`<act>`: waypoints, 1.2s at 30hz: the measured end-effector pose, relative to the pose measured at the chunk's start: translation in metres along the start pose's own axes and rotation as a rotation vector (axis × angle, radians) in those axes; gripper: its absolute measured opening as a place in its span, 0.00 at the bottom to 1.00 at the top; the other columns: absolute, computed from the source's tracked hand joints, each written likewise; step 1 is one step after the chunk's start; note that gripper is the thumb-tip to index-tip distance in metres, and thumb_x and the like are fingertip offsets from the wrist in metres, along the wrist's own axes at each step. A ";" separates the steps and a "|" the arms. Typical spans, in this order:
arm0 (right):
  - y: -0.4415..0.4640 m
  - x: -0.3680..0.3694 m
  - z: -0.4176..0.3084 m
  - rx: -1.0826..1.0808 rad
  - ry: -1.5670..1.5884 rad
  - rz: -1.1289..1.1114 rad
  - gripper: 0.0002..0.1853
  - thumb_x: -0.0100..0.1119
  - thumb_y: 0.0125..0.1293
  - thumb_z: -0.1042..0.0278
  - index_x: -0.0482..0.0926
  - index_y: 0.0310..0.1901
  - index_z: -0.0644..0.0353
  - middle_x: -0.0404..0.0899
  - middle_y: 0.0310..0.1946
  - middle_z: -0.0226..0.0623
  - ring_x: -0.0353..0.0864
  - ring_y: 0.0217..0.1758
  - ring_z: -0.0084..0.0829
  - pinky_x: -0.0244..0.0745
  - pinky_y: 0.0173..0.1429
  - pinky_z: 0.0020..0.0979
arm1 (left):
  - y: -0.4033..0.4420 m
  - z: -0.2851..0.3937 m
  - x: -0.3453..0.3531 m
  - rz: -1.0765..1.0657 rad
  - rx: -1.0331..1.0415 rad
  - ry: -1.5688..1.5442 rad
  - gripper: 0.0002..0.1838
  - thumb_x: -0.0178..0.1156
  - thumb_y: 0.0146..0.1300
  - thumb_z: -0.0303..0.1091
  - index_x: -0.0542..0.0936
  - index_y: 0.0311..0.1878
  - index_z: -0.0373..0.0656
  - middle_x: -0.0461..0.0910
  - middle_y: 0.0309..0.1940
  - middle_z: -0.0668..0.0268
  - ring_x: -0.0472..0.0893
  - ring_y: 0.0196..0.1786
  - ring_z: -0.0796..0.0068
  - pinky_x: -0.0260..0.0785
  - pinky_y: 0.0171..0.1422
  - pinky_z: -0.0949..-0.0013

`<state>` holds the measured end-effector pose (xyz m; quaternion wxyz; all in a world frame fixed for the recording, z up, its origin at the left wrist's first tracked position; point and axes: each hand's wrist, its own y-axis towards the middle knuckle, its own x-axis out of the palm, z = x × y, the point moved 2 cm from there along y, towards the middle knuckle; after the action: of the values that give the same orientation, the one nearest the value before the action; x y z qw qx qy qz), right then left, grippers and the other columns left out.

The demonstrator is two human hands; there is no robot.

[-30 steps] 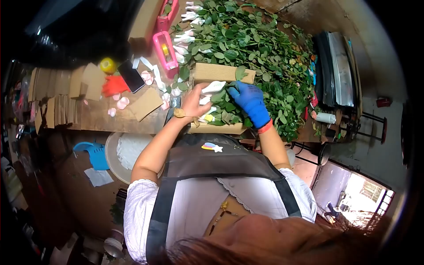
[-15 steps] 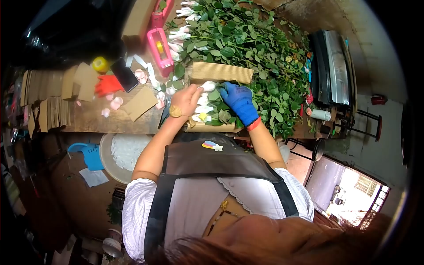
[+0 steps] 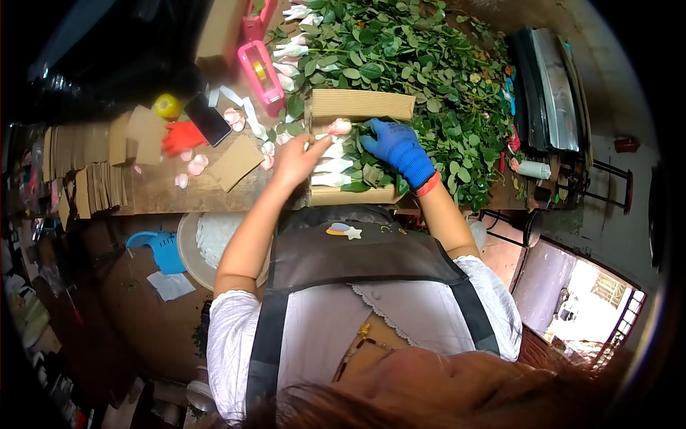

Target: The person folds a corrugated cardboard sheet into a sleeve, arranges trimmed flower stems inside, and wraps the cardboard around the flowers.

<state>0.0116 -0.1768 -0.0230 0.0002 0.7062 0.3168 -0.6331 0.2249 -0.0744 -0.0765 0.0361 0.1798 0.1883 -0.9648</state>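
Observation:
A pink rose [image 3: 339, 126] lies over the near end of the corrugated cardboard wrap, its head pointing left. My right hand [image 3: 393, 146], in a blue knitted glove, is closed around its stem just behind the head. My bare left hand [image 3: 294, 159] is just left of the bloom, fingers stretched toward it; whether they touch it is unclear. Below the rose, several white-sleeved rose heads [image 3: 330, 166] lie in a row inside the cardboard wrap [image 3: 361, 105], whose raised sides stand above and below them.
Leafy rose stems [image 3: 421, 64] cover the right of the table. To the left are a pink tape dispenser [image 3: 261, 77], a phone [image 3: 208, 120], an orange-red glove [image 3: 180, 139], loose petals [image 3: 197, 165] and stacked cardboard [image 3: 86, 154]. A tub [image 3: 187, 247] stands below the table edge.
A pink bloom now shows where a white-covered head was between my hands. My left hand has opened and drawn slightly left and down. A yellow item at my left wrist no longer shows.

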 end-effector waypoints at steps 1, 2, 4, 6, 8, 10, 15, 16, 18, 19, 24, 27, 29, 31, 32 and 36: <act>-0.001 -0.001 0.000 -0.015 0.037 0.008 0.25 0.59 0.64 0.43 0.80 0.56 0.49 0.87 0.44 0.44 0.86 0.47 0.46 0.79 0.54 0.45 | 0.004 0.002 0.007 0.025 -0.034 0.040 0.21 0.64 0.69 0.49 0.86 0.41 0.36 0.86 0.27 0.63 0.83 0.29 0.77 0.74 0.38 0.70; -0.004 -0.002 0.001 -0.026 0.075 0.017 0.24 0.59 0.64 0.43 0.81 0.55 0.49 0.87 0.43 0.44 0.86 0.47 0.46 0.79 0.54 0.45 | 0.011 -0.015 0.021 0.097 0.026 -0.069 0.20 0.64 0.70 0.48 0.86 0.39 0.37 0.86 0.26 0.63 0.82 0.28 0.78 0.72 0.34 0.71; -0.005 0.004 0.005 -0.036 0.118 0.049 0.22 0.61 0.62 0.45 0.81 0.52 0.50 0.87 0.42 0.43 0.86 0.47 0.46 0.78 0.53 0.45 | 0.009 -0.012 0.026 0.153 0.055 -0.089 0.19 0.63 0.70 0.47 0.86 0.39 0.37 0.86 0.27 0.63 0.83 0.29 0.78 0.72 0.34 0.71; -0.003 0.010 -0.001 0.029 0.041 0.042 0.21 0.61 0.62 0.46 0.81 0.51 0.50 0.87 0.41 0.44 0.86 0.46 0.46 0.78 0.51 0.45 | 0.003 -0.008 0.028 0.208 0.093 -0.108 0.16 0.63 0.71 0.43 0.85 0.36 0.38 0.84 0.26 0.65 0.80 0.29 0.80 0.73 0.35 0.70; 0.000 0.015 -0.006 0.059 0.002 0.051 0.20 0.62 0.62 0.47 0.81 0.49 0.51 0.86 0.40 0.44 0.86 0.45 0.46 0.78 0.51 0.46 | 0.003 -0.016 0.031 0.256 0.135 -0.173 0.15 0.63 0.71 0.41 0.83 0.34 0.37 0.81 0.25 0.69 0.77 0.29 0.82 0.71 0.36 0.71; 0.002 0.017 -0.006 0.054 -0.010 0.071 0.20 0.62 0.62 0.48 0.81 0.49 0.52 0.86 0.39 0.44 0.86 0.45 0.46 0.78 0.50 0.46 | 0.002 -0.026 0.039 0.306 0.106 -0.410 0.16 0.63 0.71 0.39 0.80 0.31 0.38 0.77 0.25 0.73 0.71 0.30 0.84 0.67 0.36 0.73; 0.000 0.020 0.000 0.007 0.030 0.137 0.22 0.61 0.63 0.46 0.81 0.50 0.53 0.87 0.42 0.43 0.86 0.46 0.46 0.78 0.51 0.45 | -0.009 -0.038 -0.025 0.431 0.177 -0.479 0.12 0.62 0.70 0.32 0.76 0.30 0.37 0.74 0.25 0.72 0.71 0.32 0.82 0.66 0.41 0.73; 0.001 0.017 0.004 -0.008 0.072 0.093 0.25 0.63 0.61 0.43 0.81 0.51 0.54 0.87 0.43 0.44 0.86 0.47 0.46 0.78 0.52 0.44 | -0.014 -0.032 -0.033 0.401 0.193 -0.379 0.13 0.63 0.69 0.32 0.73 0.29 0.38 0.75 0.25 0.72 0.71 0.31 0.82 0.66 0.40 0.73; -0.005 0.010 0.005 -0.051 0.120 0.036 0.27 0.64 0.59 0.42 0.81 0.51 0.55 0.87 0.42 0.44 0.86 0.46 0.47 0.78 0.52 0.45 | -0.023 -0.028 -0.038 0.209 0.144 -0.199 0.15 0.64 0.67 0.34 0.71 0.29 0.38 0.76 0.26 0.69 0.73 0.29 0.79 0.67 0.38 0.71; -0.004 0.005 0.003 -0.076 0.140 0.010 0.28 0.65 0.58 0.41 0.81 0.51 0.56 0.87 0.42 0.44 0.86 0.46 0.47 0.78 0.52 0.45 | -0.024 -0.029 -0.035 0.048 0.078 -0.119 0.15 0.65 0.66 0.36 0.71 0.29 0.38 0.77 0.25 0.68 0.74 0.28 0.77 0.68 0.37 0.69; 0.002 0.019 -0.009 0.033 -0.037 0.009 0.32 0.68 0.55 0.38 0.76 0.52 0.54 0.86 0.43 0.43 0.85 0.47 0.46 0.77 0.49 0.46 | -0.020 0.019 -0.002 0.078 0.288 0.279 0.17 0.65 0.68 0.45 0.75 0.35 0.40 0.77 0.27 0.58 0.77 0.31 0.62 0.70 0.37 0.61; 0.003 0.023 -0.007 0.034 -0.029 0.022 0.30 0.67 0.57 0.39 0.76 0.53 0.53 0.86 0.42 0.43 0.85 0.46 0.45 0.77 0.48 0.46 | -0.018 0.007 0.007 0.111 0.332 0.200 0.17 0.60 0.71 0.45 0.79 0.35 0.39 0.82 0.32 0.48 0.83 0.38 0.48 0.73 0.42 0.56; 0.002 0.023 -0.009 0.040 -0.036 0.046 0.28 0.67 0.57 0.40 0.77 0.50 0.53 0.86 0.40 0.43 0.86 0.45 0.45 0.78 0.47 0.46 | -0.021 -0.006 0.007 0.178 0.249 0.018 0.16 0.58 0.73 0.42 0.79 0.34 0.39 0.80 0.30 0.49 0.83 0.35 0.53 0.72 0.41 0.56; -0.002 0.017 -0.011 0.047 -0.035 0.039 0.27 0.66 0.58 0.40 0.78 0.48 0.54 0.86 0.39 0.44 0.86 0.44 0.46 0.78 0.47 0.45 | -0.022 -0.021 -0.004 0.371 0.265 -0.331 0.16 0.58 0.74 0.40 0.80 0.35 0.36 0.72 0.20 0.66 0.70 0.27 0.77 0.66 0.33 0.64; -0.002 0.021 -0.007 0.021 -0.042 0.063 0.28 0.66 0.58 0.39 0.80 0.52 0.50 0.86 0.38 0.43 0.86 0.43 0.46 0.78 0.47 0.44 | -0.022 -0.029 -0.020 0.366 0.177 -0.434 0.16 0.59 0.73 0.39 0.79 0.33 0.36 0.72 0.21 0.69 0.69 0.26 0.80 0.64 0.32 0.67; -0.044 -0.033 -0.016 0.005 0.145 0.099 0.27 0.63 0.62 0.42 0.79 0.62 0.38 0.88 0.42 0.37 0.86 0.44 0.44 0.79 0.49 0.43 | -0.038 -0.043 -0.048 0.247 0.179 -0.210 0.15 0.61 0.70 0.37 0.77 0.29 0.37 0.72 0.21 0.72 0.68 0.25 0.85 0.62 0.30 0.71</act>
<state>0.0065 -0.1499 0.0277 0.0069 0.7649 0.2794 -0.5804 0.2788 -0.0229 -0.0826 0.1576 0.1025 0.0736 -0.9794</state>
